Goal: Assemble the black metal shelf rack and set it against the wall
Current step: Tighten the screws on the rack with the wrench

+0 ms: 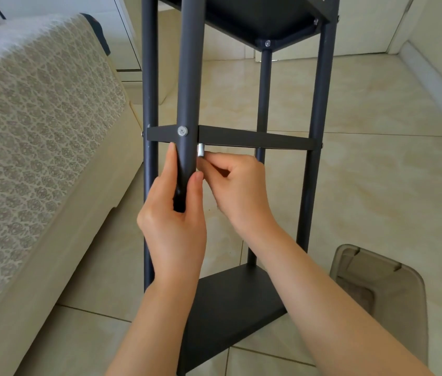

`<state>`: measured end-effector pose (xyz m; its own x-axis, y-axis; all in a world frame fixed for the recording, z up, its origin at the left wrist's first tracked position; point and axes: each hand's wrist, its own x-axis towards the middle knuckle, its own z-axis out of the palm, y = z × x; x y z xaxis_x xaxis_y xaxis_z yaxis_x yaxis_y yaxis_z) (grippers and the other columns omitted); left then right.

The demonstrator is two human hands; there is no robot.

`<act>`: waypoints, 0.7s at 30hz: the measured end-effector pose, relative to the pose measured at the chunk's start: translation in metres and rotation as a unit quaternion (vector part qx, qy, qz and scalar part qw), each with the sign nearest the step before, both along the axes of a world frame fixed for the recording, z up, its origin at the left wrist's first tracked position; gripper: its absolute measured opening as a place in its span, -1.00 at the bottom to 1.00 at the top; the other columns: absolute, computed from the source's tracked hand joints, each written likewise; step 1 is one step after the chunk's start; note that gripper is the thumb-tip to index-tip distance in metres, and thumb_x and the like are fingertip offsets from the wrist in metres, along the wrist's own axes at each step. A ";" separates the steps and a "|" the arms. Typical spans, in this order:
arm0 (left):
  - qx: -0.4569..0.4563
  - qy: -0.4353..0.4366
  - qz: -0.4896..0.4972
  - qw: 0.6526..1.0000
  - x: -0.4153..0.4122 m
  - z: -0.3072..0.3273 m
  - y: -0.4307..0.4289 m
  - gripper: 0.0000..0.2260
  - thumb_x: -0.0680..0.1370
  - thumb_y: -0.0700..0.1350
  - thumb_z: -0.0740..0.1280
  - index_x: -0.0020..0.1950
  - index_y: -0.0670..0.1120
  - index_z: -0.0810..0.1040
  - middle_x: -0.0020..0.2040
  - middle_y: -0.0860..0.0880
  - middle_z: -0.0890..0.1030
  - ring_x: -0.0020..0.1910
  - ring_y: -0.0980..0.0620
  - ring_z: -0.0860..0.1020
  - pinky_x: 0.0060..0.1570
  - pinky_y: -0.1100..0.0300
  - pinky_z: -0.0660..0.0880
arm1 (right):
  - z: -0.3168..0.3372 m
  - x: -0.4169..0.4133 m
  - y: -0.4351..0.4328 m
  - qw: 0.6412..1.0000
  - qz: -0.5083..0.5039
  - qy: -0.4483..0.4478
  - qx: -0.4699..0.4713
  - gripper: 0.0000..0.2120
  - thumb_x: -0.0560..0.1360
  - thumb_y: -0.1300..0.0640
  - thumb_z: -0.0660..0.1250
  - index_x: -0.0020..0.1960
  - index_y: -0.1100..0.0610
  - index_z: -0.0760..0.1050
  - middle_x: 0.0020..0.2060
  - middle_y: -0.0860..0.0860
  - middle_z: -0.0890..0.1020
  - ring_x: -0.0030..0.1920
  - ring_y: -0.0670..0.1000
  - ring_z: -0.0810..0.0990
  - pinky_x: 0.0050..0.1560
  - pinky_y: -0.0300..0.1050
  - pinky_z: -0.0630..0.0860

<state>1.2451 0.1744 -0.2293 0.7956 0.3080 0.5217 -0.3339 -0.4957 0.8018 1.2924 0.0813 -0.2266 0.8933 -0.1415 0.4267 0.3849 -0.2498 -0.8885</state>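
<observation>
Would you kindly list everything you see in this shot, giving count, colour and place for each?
shelf rack: one, black, three shelves on four posts, centre, on the floor
near post: one, black, front of the rack
bolt heads: several, silver, at the shelf corners
silver fitting: one, small cylinder, beside the near post just under the middle shelf
couch: one, beige with a patterned cover, left
bin: one, translucent grey-brown, lower right
floor: beige tiles
left hand: grips the near post
right hand: pinches the silver fitting
</observation>
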 end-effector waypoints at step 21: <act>-0.006 0.006 -0.015 1.000 0.003 0.000 0.005 -0.57 0.65 -0.05 0.31 0.52 0.04 0.36 -0.23 -0.02 0.55 -0.31 -0.06 0.54 -0.18 0.06 0.58 | -0.021 0.011 0.016 1.000 -0.026 -0.004 0.013 -0.77 0.58 0.19 0.34 -0.18 0.28 0.64 -0.38 0.10 0.62 -0.34 0.10 0.55 -0.25 0.06 0.48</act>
<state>1.2485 0.1797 -0.2297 0.8112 0.2893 0.5082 -0.3388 -0.4759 0.8117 1.3036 0.0971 -0.2475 0.8810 -0.1986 0.4293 0.3788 -0.2473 -0.8918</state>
